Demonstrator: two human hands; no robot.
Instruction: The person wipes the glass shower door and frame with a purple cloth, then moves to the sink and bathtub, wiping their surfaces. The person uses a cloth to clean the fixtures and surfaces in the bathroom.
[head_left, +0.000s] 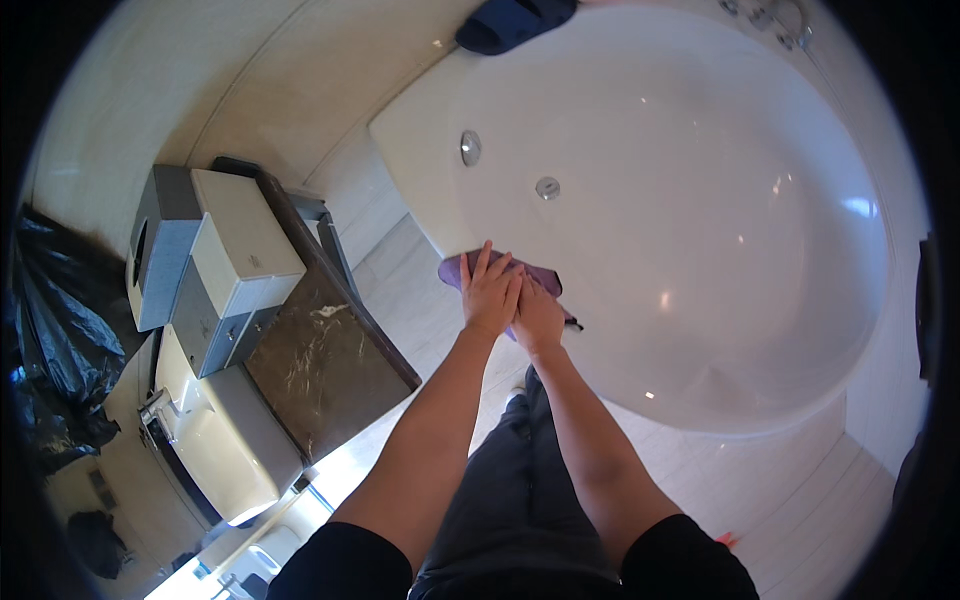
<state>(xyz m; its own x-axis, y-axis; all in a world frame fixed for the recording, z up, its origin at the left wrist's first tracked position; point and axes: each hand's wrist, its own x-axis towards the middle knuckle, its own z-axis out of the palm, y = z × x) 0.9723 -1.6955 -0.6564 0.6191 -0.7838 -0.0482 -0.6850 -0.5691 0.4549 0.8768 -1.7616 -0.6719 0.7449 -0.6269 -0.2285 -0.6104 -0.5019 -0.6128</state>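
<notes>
press the cloth (455, 270) evenly on the tub (405, 165)

the purple cloth lies at the tub's near edge, beneath your hands, its ends poking out to either side. your left hand (488, 300) rests flat on it with the fingers spread. your right hand (540, 318) meets it near the thumb; its fingers are partly hidden, so you cannot tell from this view whether they pinch the cloth or only press. if, as it looks, you are wiping that edge, share the pressure between both hands and follow the tub's curve in long, even strokes. tuck in the cloth's loose right end so it doesn't trail. mind the dark slipper (512, 25) at the tub's far edge.
</notes>
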